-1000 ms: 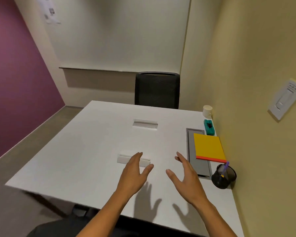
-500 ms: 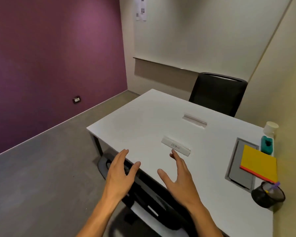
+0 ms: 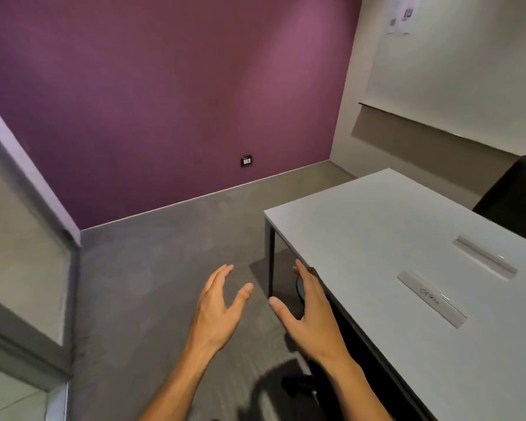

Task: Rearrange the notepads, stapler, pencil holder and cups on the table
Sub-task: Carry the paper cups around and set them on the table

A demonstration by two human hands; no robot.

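Observation:
My left hand (image 3: 217, 311) hovers over the grey floor, fingers spread and straight, holding nothing. My right hand (image 3: 308, 311) is held beside it, fingers straight and empty, just off the near left edge of the white table (image 3: 377, 238). The notepads, stapler, pencil holder and cups are out of view to the right. Two flat grey strips lie on the table: one with writing (image 3: 431, 298) and one farther back (image 3: 483, 260).
A purple wall with a socket (image 3: 246, 161) stands ahead across grey floor. A black chair (image 3: 516, 196) sits behind the table at the right edge. A dark chair base (image 3: 289, 387) is on the floor below my arms. A glass partition (image 3: 22, 253) is at left.
The view has swung far left: the notepads, stapler, cup and pencil holder have left the frame. Both hands, once over the table, now hover over the floor beside its left edge, still empty.

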